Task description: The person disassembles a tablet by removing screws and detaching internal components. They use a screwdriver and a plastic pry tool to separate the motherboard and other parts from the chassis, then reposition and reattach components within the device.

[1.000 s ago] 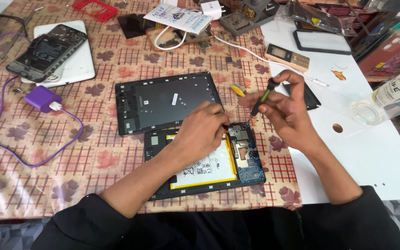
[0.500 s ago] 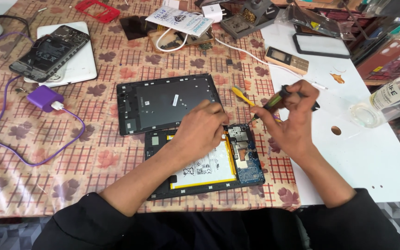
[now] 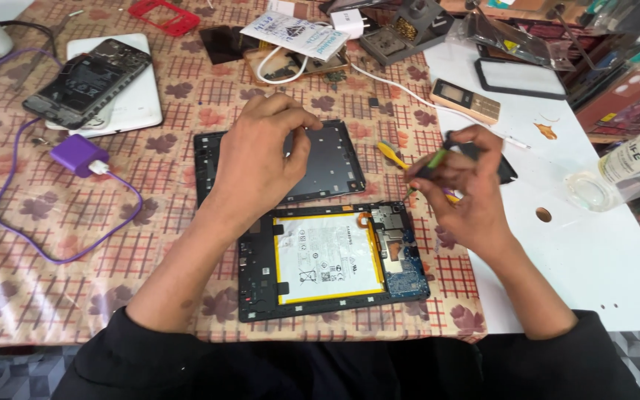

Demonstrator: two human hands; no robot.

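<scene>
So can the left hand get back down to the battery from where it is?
Probably yes. The left hand rests over the dark back cover, just above the opened tablet, and nothing lies on the battery. The right hand, holding a screwdriver, is off to the side.

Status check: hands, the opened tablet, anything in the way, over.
Left hand open, resting over the dark back cover. Right hand gripping the screwdriver. Opened tablet lies flat, battery exposed, untouched. Nothing across it; yellow tool beside it.
</scene>
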